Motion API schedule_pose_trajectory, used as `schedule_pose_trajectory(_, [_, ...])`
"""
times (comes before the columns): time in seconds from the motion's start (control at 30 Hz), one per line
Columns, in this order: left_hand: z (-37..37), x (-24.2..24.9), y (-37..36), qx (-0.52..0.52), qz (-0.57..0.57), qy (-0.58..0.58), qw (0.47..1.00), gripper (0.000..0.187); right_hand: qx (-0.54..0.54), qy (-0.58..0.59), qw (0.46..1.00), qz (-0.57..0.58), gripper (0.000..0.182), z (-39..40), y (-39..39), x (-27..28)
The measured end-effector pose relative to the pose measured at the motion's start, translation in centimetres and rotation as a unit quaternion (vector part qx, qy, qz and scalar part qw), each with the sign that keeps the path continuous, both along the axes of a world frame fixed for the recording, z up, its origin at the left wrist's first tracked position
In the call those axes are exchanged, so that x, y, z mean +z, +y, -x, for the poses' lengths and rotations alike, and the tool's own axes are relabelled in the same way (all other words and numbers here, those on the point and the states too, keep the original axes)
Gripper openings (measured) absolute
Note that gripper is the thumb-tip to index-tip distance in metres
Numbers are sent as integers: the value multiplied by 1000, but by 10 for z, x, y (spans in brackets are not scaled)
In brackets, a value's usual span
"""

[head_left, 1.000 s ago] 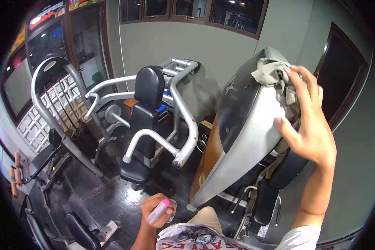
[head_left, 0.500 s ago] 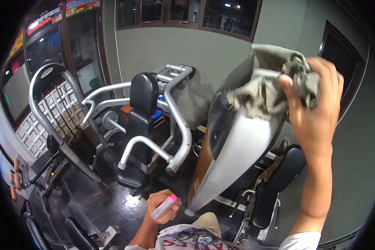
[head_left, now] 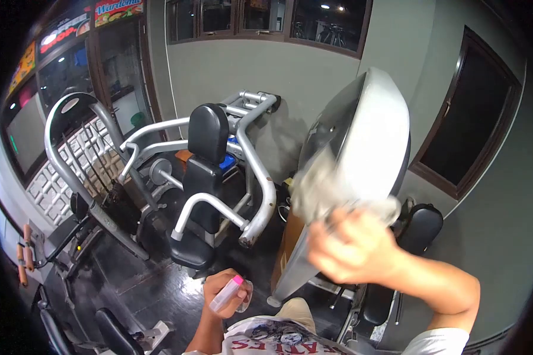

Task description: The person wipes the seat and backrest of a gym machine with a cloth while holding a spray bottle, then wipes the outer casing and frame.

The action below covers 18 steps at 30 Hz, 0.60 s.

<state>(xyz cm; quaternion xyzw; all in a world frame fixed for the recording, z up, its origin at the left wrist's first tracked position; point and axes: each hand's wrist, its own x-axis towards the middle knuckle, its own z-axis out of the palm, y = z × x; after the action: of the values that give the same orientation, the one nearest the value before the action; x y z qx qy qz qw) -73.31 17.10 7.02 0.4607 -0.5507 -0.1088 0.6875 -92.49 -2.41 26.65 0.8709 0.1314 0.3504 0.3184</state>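
My right hand (head_left: 355, 245), blurred by motion, is closed on a grey-green cloth (head_left: 323, 189). The cloth lies against the lower part of a tall machine's silver cover (head_left: 376, 130), partly over its dark side. Low in the view, in front of my shirt, my left hand (head_left: 222, 290) is wrapped round a clear spray bottle with a pink top (head_left: 228, 294). The bottle is tilted and touches nothing but the hand.
A machine with a black padded seat (head_left: 192, 251) and silver bars (head_left: 260, 177) stands left of centre. Further left is a cable machine frame (head_left: 56, 139). A black pad (head_left: 423, 228) is on the right, below a dark window (head_left: 468, 112).
My right hand and the cloth have moved down and left from the top of the silver cover, baring it. My left hand has barely shifted, still with the bottle.
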Motion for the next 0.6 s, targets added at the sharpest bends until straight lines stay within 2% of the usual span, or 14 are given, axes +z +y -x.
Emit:
schedule_pose_trajectory(0.07, [2,0,3,-1,-3,6,1000,10,12,137,991,4,14,8,5,-26])
schedule_pose_trajectory(0.17, [3,2,8,0,-18,16,1000,11,0,143,987,74,15,9,-4,-28])
schedule_pose_trajectory(0.3, [2,2,12,7,-31,34,999,10,-78,-33,996,-12,16,-2,-9,62])
schedule_pose_trajectory(0.37, [2,4,14,5,-34,42,999,10,-155,-137,978,-6,21,-8,-20,119])
schedule_pose_trajectory(0.4, [3,4,16,8,-35,36,999,10,-177,-198,964,-29,21,-13,-36,132])
schedule_pose_trajectory(0.43, [3,5,18,11,-35,30,999,9,-200,-194,955,-106,19,-13,-54,138])
schedule_pose_trajectory(0.47, [2,5,19,15,-28,19,999,9,-186,-185,934,-243,15,-16,-61,132])
schedule_pose_trajectory(0.53, [0,4,21,25,-9,-2,1000,9,-97,-201,934,-279,14,-14,-62,119])
schedule_pose_trajectory(0.6, [-4,1,26,19,-23,23,999,8,-44,-167,971,-166,16,-9,-43,105])
